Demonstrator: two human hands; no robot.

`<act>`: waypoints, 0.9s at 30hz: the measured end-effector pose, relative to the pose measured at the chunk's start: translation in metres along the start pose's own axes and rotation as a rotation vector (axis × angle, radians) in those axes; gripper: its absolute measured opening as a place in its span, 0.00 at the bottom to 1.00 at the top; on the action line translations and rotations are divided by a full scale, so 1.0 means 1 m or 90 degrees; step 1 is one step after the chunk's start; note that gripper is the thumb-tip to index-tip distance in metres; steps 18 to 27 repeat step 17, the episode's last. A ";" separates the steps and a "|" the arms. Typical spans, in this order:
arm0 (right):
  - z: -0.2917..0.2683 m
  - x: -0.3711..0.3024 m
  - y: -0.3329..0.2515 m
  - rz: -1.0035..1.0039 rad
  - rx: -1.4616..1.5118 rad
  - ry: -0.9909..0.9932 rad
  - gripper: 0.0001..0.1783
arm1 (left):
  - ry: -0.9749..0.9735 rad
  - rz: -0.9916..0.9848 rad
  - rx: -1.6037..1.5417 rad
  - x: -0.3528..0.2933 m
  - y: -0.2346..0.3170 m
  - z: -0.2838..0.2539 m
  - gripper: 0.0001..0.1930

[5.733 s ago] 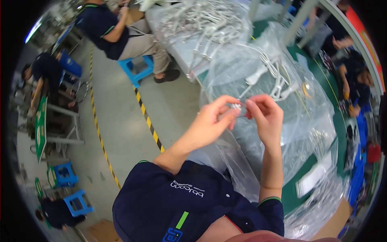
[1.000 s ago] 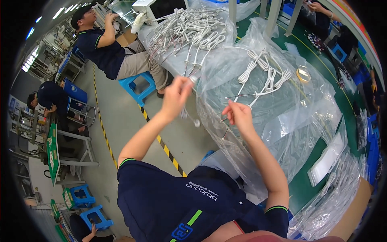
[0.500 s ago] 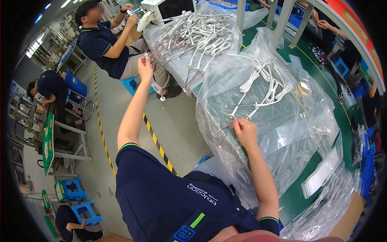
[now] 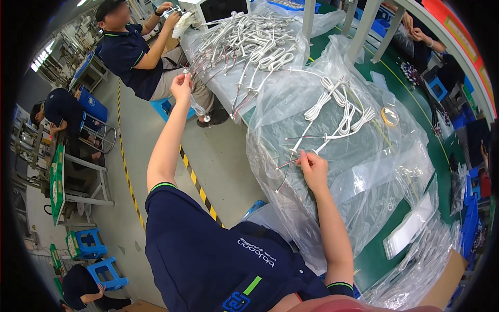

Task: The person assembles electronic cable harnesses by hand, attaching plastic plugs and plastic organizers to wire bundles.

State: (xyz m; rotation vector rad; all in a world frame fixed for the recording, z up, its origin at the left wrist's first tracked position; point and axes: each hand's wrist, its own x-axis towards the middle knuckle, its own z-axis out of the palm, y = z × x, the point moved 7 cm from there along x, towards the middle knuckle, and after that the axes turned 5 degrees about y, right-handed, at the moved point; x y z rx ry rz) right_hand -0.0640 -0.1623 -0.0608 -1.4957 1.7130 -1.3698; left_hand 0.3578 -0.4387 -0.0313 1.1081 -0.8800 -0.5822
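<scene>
The left hand [image 4: 181, 86] reaches far out and pinches a wire at the pile of white cables [image 4: 244, 41]. The right hand [image 4: 313, 167] is near, pinching thin wires [image 4: 291, 165] on the clear plastic bag [image 4: 353, 171].

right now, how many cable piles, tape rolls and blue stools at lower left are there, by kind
cable piles: 2, the far pile pinched by the left hand, the near bunch pinched by the right hand
tape roll: 1
blue stools: 2, upper stool, lower stool
total: 5

head cam | worn, looks steeply down | fisheye, close over green table [image 4: 400, 104]
</scene>
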 end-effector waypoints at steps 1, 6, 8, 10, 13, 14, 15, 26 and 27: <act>0.000 0.000 -0.001 -0.009 0.003 0.004 0.16 | 0.000 -0.001 0.001 0.000 0.001 -0.001 0.11; 0.000 0.001 0.000 -0.002 -0.003 -0.007 0.16 | 0.008 -0.002 0.015 -0.001 0.010 0.005 0.11; 0.000 0.001 0.001 0.012 0.000 -0.014 0.16 | 0.005 -0.011 0.007 -0.006 0.010 0.008 0.11; 0.000 0.002 0.004 -0.001 0.026 0.000 0.16 | -0.001 -0.018 -0.002 -0.007 0.012 0.013 0.11; 0.000 -0.001 -0.006 -0.070 -0.046 0.003 0.17 | -0.033 -0.021 0.006 -0.008 0.011 0.014 0.11; 0.000 -0.001 -0.005 -0.072 -0.048 0.007 0.17 | -0.036 -0.026 0.002 -0.008 0.013 0.016 0.11; 0.000 -0.001 -0.004 -0.070 -0.047 0.008 0.17 | -0.040 -0.031 -0.003 -0.008 0.014 0.020 0.11; 0.000 -0.001 -0.003 -0.043 -0.053 -0.006 0.17 | -0.058 -0.018 0.016 -0.012 0.018 0.027 0.12; 0.000 -0.001 -0.003 -0.043 -0.053 -0.006 0.17 | -0.058 -0.018 0.016 -0.012 0.018 0.027 0.12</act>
